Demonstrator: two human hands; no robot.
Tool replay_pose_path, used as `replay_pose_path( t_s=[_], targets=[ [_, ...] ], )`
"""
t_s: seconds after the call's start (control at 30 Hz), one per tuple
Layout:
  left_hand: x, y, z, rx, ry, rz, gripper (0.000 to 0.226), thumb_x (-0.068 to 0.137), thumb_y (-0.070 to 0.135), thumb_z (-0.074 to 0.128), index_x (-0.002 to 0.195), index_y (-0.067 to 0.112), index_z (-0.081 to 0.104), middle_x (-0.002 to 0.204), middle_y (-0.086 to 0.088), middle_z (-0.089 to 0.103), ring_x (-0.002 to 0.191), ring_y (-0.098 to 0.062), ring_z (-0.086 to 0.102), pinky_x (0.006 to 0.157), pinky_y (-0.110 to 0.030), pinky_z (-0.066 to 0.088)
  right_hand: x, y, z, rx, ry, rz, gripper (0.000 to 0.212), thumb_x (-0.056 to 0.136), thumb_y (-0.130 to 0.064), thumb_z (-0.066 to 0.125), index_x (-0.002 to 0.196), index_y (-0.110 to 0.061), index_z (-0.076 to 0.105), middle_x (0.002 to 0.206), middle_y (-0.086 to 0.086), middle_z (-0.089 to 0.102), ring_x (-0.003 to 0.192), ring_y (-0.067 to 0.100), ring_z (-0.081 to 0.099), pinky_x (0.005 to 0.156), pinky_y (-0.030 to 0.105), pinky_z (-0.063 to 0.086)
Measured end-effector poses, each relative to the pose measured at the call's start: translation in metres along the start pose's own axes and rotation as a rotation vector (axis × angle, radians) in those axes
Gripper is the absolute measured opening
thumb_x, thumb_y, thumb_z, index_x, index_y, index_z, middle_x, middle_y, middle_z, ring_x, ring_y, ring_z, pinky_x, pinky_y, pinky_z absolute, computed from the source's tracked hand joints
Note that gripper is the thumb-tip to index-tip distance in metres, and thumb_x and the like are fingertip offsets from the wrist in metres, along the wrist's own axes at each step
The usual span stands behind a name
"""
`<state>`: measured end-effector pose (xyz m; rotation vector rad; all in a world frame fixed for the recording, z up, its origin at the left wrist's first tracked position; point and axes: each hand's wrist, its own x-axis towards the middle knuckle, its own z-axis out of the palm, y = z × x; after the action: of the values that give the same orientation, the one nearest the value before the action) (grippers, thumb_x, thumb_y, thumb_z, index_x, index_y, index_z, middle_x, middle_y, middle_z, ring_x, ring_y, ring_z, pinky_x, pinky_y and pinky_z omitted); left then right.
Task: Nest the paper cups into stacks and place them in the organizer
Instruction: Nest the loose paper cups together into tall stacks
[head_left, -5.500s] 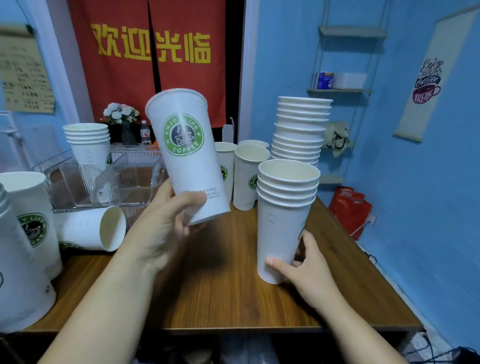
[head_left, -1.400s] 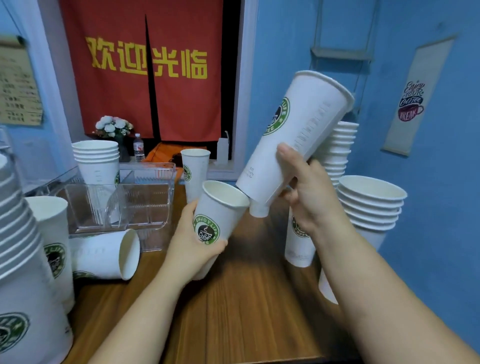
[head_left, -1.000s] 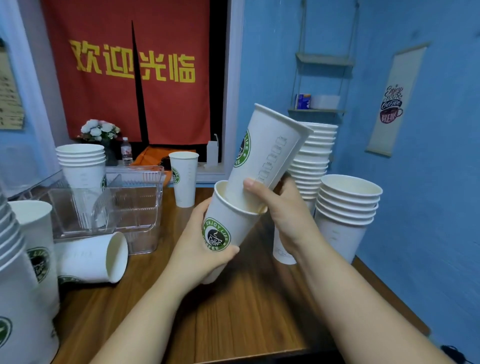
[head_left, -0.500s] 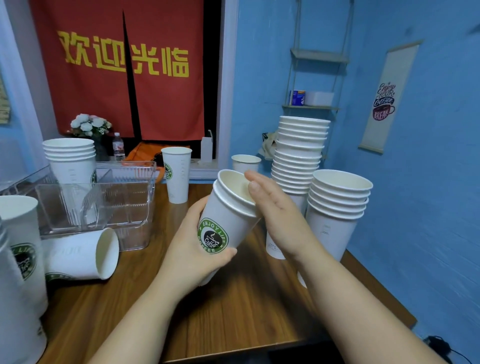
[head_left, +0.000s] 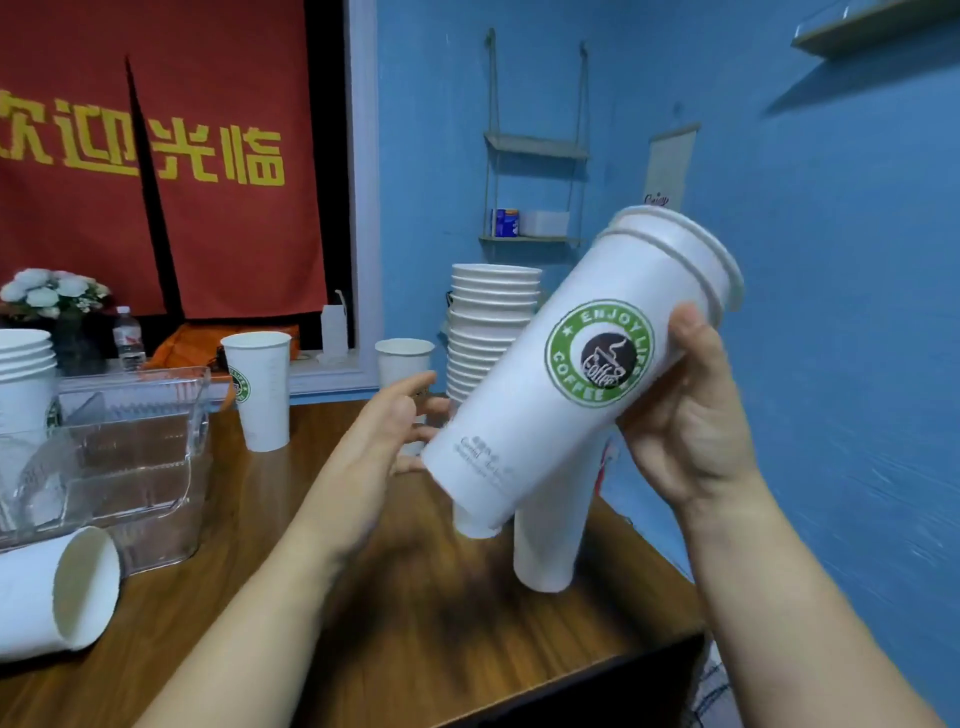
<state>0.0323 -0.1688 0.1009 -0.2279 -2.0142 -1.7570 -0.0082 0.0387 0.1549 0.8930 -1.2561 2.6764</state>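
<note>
— What do we have in our right hand (head_left: 691, 415)?

— A nested pair of paper cups (head_left: 576, 374), two rims showing at the top, the green coffee logo facing us. We hold it tilted, mouth up and to the right, base down and to the left, lifted clear of the wooden table (head_left: 426, 613). Our thumb lies across the upper wall and the palm cups it from beneath, so the fingers are closed around it.

— And our left hand (head_left: 384, 441)?

— It holds nothing. The fingers are spread loosely and reach toward the base of the tilted pair; whether they touch it we cannot tell, as the hand is blurred.

— Where do the other cups stand?

— A tall stack (head_left: 491, 327) rises behind the held pair near the blue wall, and another stack (head_left: 556, 535) stands on the table just behind it, mostly hidden. Two single cups stand upright farther back: one with a logo (head_left: 258, 389), one smaller-looking (head_left: 404, 359). At the left edge one cup lies on its side (head_left: 57, 592), mouth toward us.

— And the organizer?

— The clear organizer (head_left: 130, 452) sits at the left of the table, with a short stack of cups (head_left: 26, 379) standing at its far left; whether inside it or behind it we cannot tell.
</note>
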Motion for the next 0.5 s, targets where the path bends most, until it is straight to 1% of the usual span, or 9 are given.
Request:
replay_pose_path(
  t_s=[0.03, 0.07, 0.13, 0.17, 0.2, 0.27, 0.3, 0.37, 0.5],
  targets=[
    [0.006, -0.001, 0.006, 0.018, 0.006, 0.002, 0.014, 0.097, 0.041, 0.041, 0.108, 0.042, 0.05, 0.114, 0.02, 0.061, 0.086, 0.006, 0.06, 0.067, -0.013, 0.049, 0.009, -0.01, -0.004, -0.002, 0.048, -0.029, 0.09, 0.035, -0.05, 0.088, 0.114, -0.015, 0.06, 0.096, 0.003, 0.072, 0.085, 0.016, 0.069, 0.067, 0.029, 0.056],
    [0.01, -0.004, 0.012, 0.063, -0.012, 0.032, 0.018, 0.095, 0.041, 0.047, 0.112, 0.043, 0.048, 0.119, 0.02, 0.057, 0.094, 0.007, 0.057, 0.073, -0.013, 0.048, 0.017, -0.02, -0.008, -0.007, 0.101, -0.049, 0.09, 0.036, -0.053, 0.087, 0.114, -0.019, 0.06, 0.099, 0.002, 0.07, 0.087, 0.016, 0.067, 0.067, 0.029, 0.055],
    [0.015, -0.001, 0.031, 0.151, -0.045, 0.08, 0.05, 0.08, 0.049, 0.063, 0.125, 0.043, 0.043, 0.127, 0.02, 0.051, 0.113, 0.001, 0.052, 0.089, -0.018, 0.044, 0.032, -0.036, -0.017, 0.003, 0.219, -0.058, 0.072, 0.052, -0.053, 0.082, 0.113, -0.022, 0.06, 0.097, -0.001, 0.07, 0.086, 0.015, 0.066, 0.063, 0.028, 0.054],
    [0.016, 0.002, 0.038, 0.168, -0.053, 0.08, 0.064, 0.073, 0.052, 0.067, 0.13, 0.041, 0.04, 0.132, 0.017, 0.048, 0.118, -0.003, 0.049, 0.091, -0.02, 0.042, 0.039, -0.042, -0.021, 0.014, 0.286, -0.059, 0.061, 0.064, -0.052, 0.075, 0.114, -0.021, 0.06, 0.094, -0.002, 0.07, 0.085, 0.015, 0.066, 0.061, 0.027, 0.054],
    [0.014, 0.004, 0.044, 0.192, -0.052, 0.085, 0.074, 0.069, 0.055, 0.071, 0.134, 0.039, 0.037, 0.135, 0.014, 0.044, 0.121, -0.006, 0.046, 0.092, -0.022, 0.042, 0.044, -0.047, -0.024, 0.017, 0.339, -0.065, 0.057, 0.07, -0.05, 0.068, 0.117, -0.019, 0.059, 0.096, -0.001, 0.071, 0.086, 0.015, 0.066, 0.06, 0.027, 0.055],
    [0.018, 0.007, 0.058, 0.254, -0.038, 0.139, 0.087, 0.063, 0.054, 0.072, 0.139, 0.037, 0.032, 0.135, 0.015, 0.037, 0.121, -0.006, 0.042, 0.097, -0.027, 0.042, 0.055, -0.054, -0.031, -0.004, 0.409, -0.117, 0.07, 0.067, -0.047, 0.066, 0.129, -0.018, 0.051, 0.112, 0.003, 0.068, 0.091, 0.017, 0.066, 0.062, 0.031, 0.056],
    [0.022, 0.008, 0.064, 0.297, -0.016, 0.163, 0.088, 0.063, 0.052, 0.072, 0.14, 0.037, 0.031, 0.132, 0.017, 0.035, 0.12, -0.004, 0.041, 0.098, -0.027, 0.041, 0.059, -0.056, -0.034, -0.033, 0.423, -0.152, 0.075, 0.065, -0.045, 0.067, 0.131, -0.019, 0.047, 0.117, 0.003, 0.066, 0.092, 0.017, 0.066, 0.062, 0.032, 0.056],
    [0.027, 0.003, 0.072, 0.348, 0.025, 0.202, 0.089, 0.066, 0.046, 0.078, 0.139, 0.039, 0.029, 0.125, 0.019, 0.033, 0.116, -0.002, 0.04, 0.097, -0.025, 0.039, 0.065, -0.056, -0.036, -0.134, 0.403, -0.201, 0.078, 0.059, -0.043, 0.072, 0.129, -0.023, 0.044, 0.116, -0.004, 0.063, 0.094, 0.014, 0.065, 0.066, 0.033, 0.055],
    [0.032, -0.006, 0.082, 0.363, 0.056, 0.22, 0.089, 0.065, 0.041, 0.082, 0.139, 0.036, 0.032, 0.126, 0.017, 0.036, 0.111, 0.0, 0.044, 0.092, -0.02, 0.039, 0.078, -0.049, -0.035, -0.397, 0.226, -0.167, 0.087, 0.061, -0.035, 0.075, 0.136, -0.022, 0.034, 0.116, -0.005, 0.059, 0.091, 0.01, 0.063, 0.066, 0.029, 0.053]
  ],
)
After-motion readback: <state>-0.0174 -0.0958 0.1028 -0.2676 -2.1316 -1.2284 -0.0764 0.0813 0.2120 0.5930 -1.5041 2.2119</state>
